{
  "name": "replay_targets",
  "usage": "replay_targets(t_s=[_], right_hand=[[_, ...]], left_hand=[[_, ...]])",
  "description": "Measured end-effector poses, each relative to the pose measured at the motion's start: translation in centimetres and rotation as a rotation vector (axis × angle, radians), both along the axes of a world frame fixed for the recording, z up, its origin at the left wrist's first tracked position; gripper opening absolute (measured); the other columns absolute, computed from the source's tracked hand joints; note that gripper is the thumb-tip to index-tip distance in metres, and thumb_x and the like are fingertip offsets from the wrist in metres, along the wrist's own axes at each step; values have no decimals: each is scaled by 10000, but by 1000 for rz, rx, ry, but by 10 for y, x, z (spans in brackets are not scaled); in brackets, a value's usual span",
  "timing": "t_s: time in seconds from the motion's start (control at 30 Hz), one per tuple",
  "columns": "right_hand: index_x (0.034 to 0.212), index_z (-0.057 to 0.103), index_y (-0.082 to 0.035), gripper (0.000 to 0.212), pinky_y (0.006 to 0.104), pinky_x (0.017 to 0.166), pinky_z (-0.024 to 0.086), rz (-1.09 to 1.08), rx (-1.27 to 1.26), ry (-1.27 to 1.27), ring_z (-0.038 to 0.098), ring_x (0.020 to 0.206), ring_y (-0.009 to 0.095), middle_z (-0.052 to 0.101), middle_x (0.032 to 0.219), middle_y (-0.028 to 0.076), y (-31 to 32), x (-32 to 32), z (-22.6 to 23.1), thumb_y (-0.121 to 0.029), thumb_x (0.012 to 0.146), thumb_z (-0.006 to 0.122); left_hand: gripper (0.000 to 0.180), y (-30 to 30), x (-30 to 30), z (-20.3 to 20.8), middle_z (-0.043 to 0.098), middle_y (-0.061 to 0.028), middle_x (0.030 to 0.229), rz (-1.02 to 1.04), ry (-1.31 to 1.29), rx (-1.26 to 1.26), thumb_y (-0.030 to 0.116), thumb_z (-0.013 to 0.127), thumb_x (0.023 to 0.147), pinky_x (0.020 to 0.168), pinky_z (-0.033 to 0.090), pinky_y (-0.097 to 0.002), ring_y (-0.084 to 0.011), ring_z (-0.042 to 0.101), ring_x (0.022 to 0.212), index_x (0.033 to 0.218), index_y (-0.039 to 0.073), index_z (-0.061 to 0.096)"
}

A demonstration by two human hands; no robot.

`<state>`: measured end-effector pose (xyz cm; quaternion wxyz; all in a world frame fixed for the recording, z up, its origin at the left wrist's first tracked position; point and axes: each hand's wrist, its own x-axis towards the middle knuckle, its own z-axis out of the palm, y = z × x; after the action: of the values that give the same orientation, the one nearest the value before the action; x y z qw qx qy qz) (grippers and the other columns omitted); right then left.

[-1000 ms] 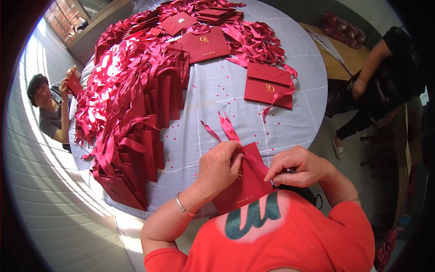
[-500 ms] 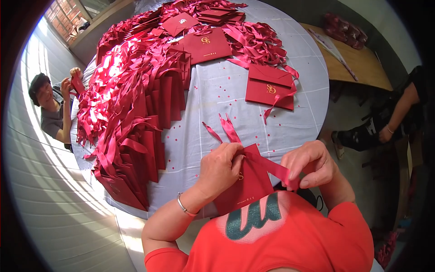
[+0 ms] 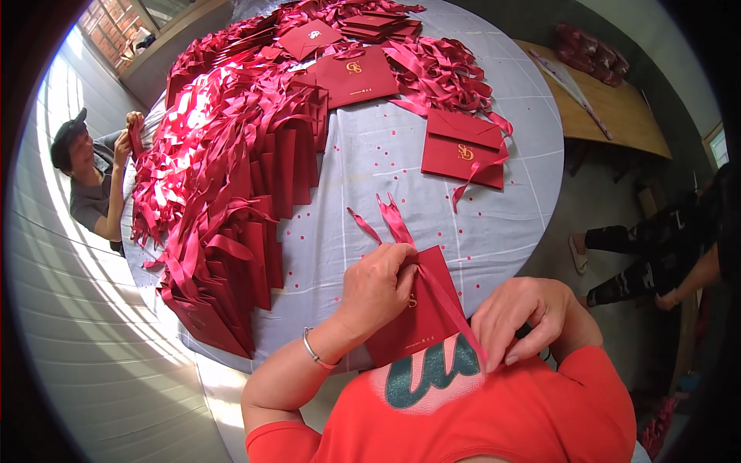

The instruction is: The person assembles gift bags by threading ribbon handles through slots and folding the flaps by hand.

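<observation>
A dark red paper gift bag with gold printing lies at the table's near edge, against my shirt. My left hand is closed on its top left part, fingers pinching the bag where the ribbon comes out. A pinkish-red ribbon runs taut from there down to the right. My right hand pinches the ribbon's other end, close to my shirt. Beyond my left hand, loose ribbon ends lie on the tablecloth.
Rows of finished-looking red bags with ribbons cover the table's left side. A flat stack of bags lies right, below a ribbon heap. Small red dots litter the tablecloth. One person sits left; another is at right.
My right hand has pulled the ribbon down toward my shirt, so it slopes more steeply. My left hand stays on the bag. The person at right has shifted.
</observation>
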<state>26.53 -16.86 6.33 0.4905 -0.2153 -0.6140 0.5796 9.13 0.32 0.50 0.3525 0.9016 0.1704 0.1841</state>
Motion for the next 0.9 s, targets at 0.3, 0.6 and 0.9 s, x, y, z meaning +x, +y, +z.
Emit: replay_targets(t_s=[0.3,0.6,0.9], right_hand=[[1027,740,39,204,373,752,521,71,55,28,664,787,286,715,887,128,3,-5,-7,74,829,702],[908,734,-25,130,364,688,521,-156,207,-295,660,817,271,690,946,111,-1,-20,13,-66,811,810],[909,711,-3,91,362,691,539,-41,173,-209,672,773,277,692,855,103,0,-31,-4,-67,866,760]], left_hand=[[206,0,1,0,690,-134,928,-2,24,-26,86,697,849,725,545,-393,-313,694,843,1048,49,661],[234,1,0,-2,676,-103,905,-11,42,15,119,679,867,680,530,-399,-318,673,802,1099,97,695],[206,0,1,-3,681,-102,912,1,31,18,119,684,866,674,531,-391,-306,677,797,1069,81,697]])
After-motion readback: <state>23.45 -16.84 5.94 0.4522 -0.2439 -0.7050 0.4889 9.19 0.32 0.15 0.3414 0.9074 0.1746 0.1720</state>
